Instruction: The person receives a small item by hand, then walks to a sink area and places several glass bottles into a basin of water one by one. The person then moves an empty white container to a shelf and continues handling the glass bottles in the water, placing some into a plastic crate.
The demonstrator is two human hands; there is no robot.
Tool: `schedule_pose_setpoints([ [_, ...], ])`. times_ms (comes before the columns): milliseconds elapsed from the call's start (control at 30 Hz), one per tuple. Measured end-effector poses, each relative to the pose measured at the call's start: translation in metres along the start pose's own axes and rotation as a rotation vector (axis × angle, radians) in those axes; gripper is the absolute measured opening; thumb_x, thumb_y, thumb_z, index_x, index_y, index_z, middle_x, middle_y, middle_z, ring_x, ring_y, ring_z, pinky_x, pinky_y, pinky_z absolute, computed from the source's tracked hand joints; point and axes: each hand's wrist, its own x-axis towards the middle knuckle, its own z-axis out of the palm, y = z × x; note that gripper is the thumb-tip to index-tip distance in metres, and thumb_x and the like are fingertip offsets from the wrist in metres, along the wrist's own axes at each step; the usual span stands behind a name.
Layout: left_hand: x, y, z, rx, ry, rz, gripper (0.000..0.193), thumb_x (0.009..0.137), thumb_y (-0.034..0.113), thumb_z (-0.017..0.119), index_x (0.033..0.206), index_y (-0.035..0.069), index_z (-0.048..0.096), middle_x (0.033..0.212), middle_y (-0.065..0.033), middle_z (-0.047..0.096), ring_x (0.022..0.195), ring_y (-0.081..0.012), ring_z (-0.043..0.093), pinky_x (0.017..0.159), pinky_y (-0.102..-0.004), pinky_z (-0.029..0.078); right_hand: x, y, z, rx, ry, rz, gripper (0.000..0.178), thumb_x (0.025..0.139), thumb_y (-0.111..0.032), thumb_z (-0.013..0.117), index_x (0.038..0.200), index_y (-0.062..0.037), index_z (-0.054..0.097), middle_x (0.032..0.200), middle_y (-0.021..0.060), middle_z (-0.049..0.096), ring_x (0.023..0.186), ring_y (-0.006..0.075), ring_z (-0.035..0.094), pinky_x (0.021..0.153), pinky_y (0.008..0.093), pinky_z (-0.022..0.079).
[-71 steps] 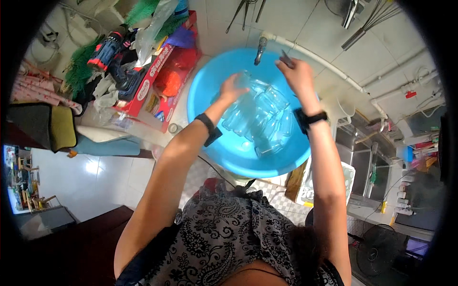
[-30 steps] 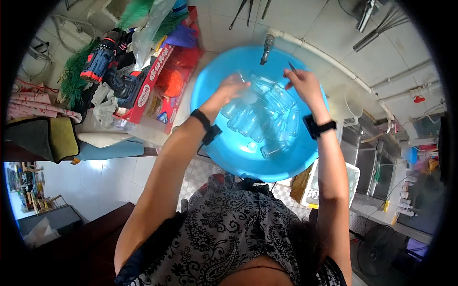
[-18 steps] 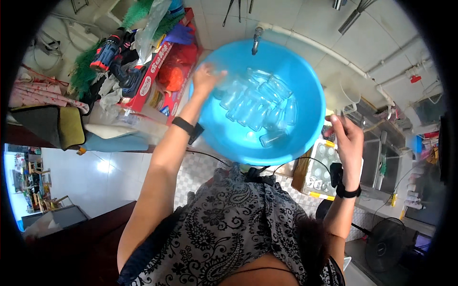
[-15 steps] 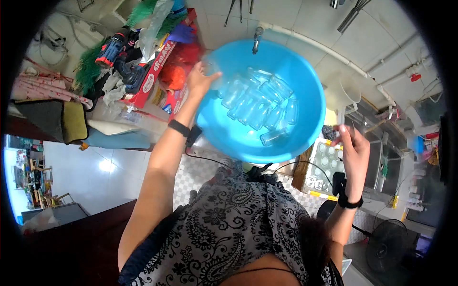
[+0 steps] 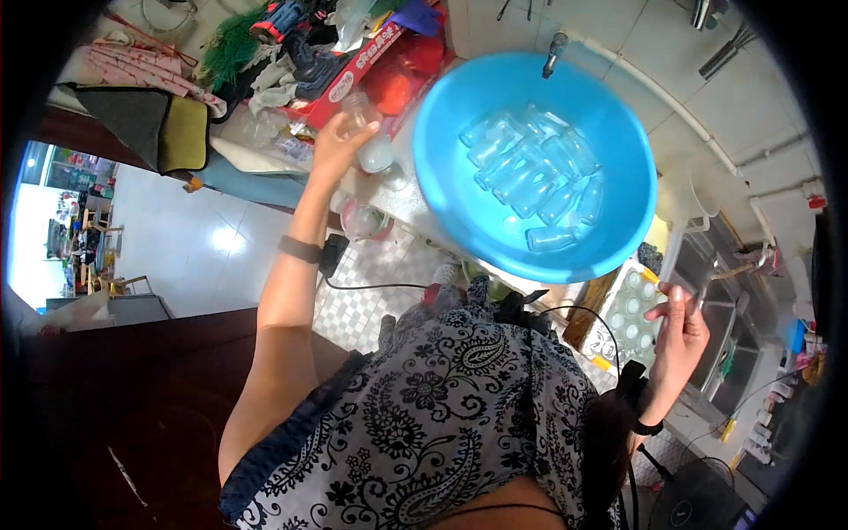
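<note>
My left hand (image 5: 336, 148) is closed around a clear glass bottle (image 5: 376, 155), holding it over the counter just left of the big blue basin (image 5: 427, 181). In the basin several clear glass bottles (image 5: 541, 181) lie on their sides in a heap. One bottle (image 5: 551, 238) rests apart from them, toward the near side. To the right of the basin my right hand (image 5: 682, 340) is raised with its fingers drawn together. A thin, shiny shape (image 5: 706, 287) shows by its fingertips; whether the hand grips it is unclear.
A tap (image 5: 555, 55) reaches over the basin's far rim. Below my right hand, a tray (image 5: 634, 309) holds several round glass tops. A red box (image 5: 362, 66) and a cordless drill (image 5: 309, 62) crowd the left counter. A fan (image 5: 693, 499) stands at the lower right.
The view has swung left, so the basin appears farther right. My left hand has carried the bottle away from the basin's left rim, over the counter. My right hand stays right of the basin.
</note>
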Motion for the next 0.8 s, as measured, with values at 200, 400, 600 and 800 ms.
schedule_pose_setpoints([
  [200, -0.005, -0.085, -0.035, 0.227, -0.104, -0.13, 0.082, 0.08, 0.054, 0.078, 0.13, -0.008, 0.058, 0.127, -0.0213, 0.064, 0.11, -0.0271, 0.063, 0.094, -0.0357, 0.048, -0.009, 0.0, 0.037, 0.05, -0.151, -0.006, 0.025, 0.101, -0.021, 0.063, 0.101, 0.0017, 0.072, 0.083, 0.0036, 0.069, 0.065, 0.0084, 0.059, 0.059, 0.0214, 0.04],
  [400, -0.011, -0.113, -0.021, 0.275, -0.296, -0.286, 0.061, 0.085, 0.053, 0.07, 0.116, 0.0, 0.07, 0.106, -0.0151, 0.071, 0.099, -0.0241, 0.066, 0.09, -0.0348, 0.049, -0.017, -0.001, 0.055, -0.01, -0.206, 0.026, 0.026, 0.101, -0.021, 0.063, 0.1, 0.0029, 0.072, 0.071, 0.0017, 0.065, 0.065, 0.0074, 0.059, 0.062, 0.0214, 0.042],
  [600, -0.002, -0.127, -0.013, 0.217, -0.346, -0.487, 0.066, 0.086, 0.055, 0.067, 0.119, -0.003, 0.067, 0.105, -0.0094, 0.067, 0.096, -0.0198, 0.062, 0.081, -0.0333, 0.049, -0.02, 0.001, 0.059, 0.018, -0.217, 0.101, 0.027, 0.101, -0.022, 0.063, 0.099, 0.0031, 0.072, 0.07, 0.0025, 0.064, 0.065, 0.0072, 0.058, 0.062, 0.022, 0.043],
  [800, 0.011, -0.147, -0.019, 0.036, -0.343, -0.642, 0.067, 0.085, 0.057, 0.066, 0.123, 0.002, 0.065, 0.113, -0.01, 0.066, 0.099, -0.0218, 0.062, 0.087, -0.0351, 0.049, -0.024, 0.007, 0.059, -0.008, -0.183, 0.122, 0.027, 0.101, -0.023, 0.063, 0.099, 0.0021, 0.072, 0.068, 0.0014, 0.063, 0.063, 0.0058, 0.056, 0.059, 0.0218, 0.042],
])
